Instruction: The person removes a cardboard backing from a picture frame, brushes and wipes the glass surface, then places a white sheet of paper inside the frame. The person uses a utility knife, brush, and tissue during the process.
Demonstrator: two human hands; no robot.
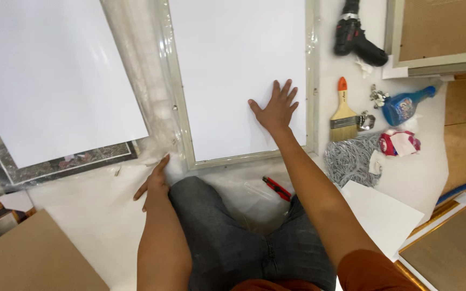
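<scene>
Big white board (233, 81) sits in a pale frame (182, 102) on the floor, far side of the knees — looks stiff but light, slick-faced, best lifted by the frame edges. Right hand (277, 110) lies flat on it, fingers spread; left hand (155, 183) rests open on loose plastic wrap (141, 81), near-left corner — gripping nothing.

Right hand (276, 109) flat, fingers spread — left hand (155, 182) low, seemingly relaxed.

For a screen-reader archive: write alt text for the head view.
A person's right hand presses flat on a white board in a pale frame; the left hand rests at clear plastic wrap. A wooden-handled paintbrush lies nearby.
</scene>
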